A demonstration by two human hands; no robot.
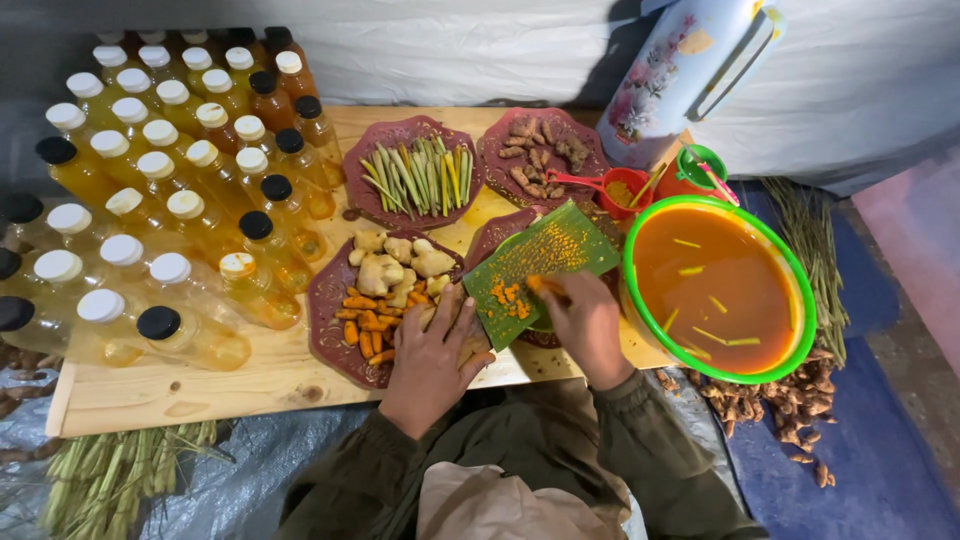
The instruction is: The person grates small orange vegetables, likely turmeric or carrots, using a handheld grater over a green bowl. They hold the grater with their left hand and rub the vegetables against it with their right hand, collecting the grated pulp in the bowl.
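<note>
A green flat grater [540, 265] lies tilted over a dark red plate, with orange shreds on its lower part. My right hand [585, 325] presses a small orange turmeric root [545, 286] against the grater. My left hand [435, 355] steadies the grater's lower left edge and rests on the rim of a dark red plate [330, 310] that carries ginger pieces [395, 265] and orange turmeric roots [365, 325].
Several bottles of yellow liquid [170, 200] fill the left of the wooden board [200, 385]. Two more plates hold lemongrass stalks [415, 175] and brown roots [540, 155]. A green basin of orange liquid [715, 290], a red scoop [620, 188], a floral thermos [675, 75] stand right.
</note>
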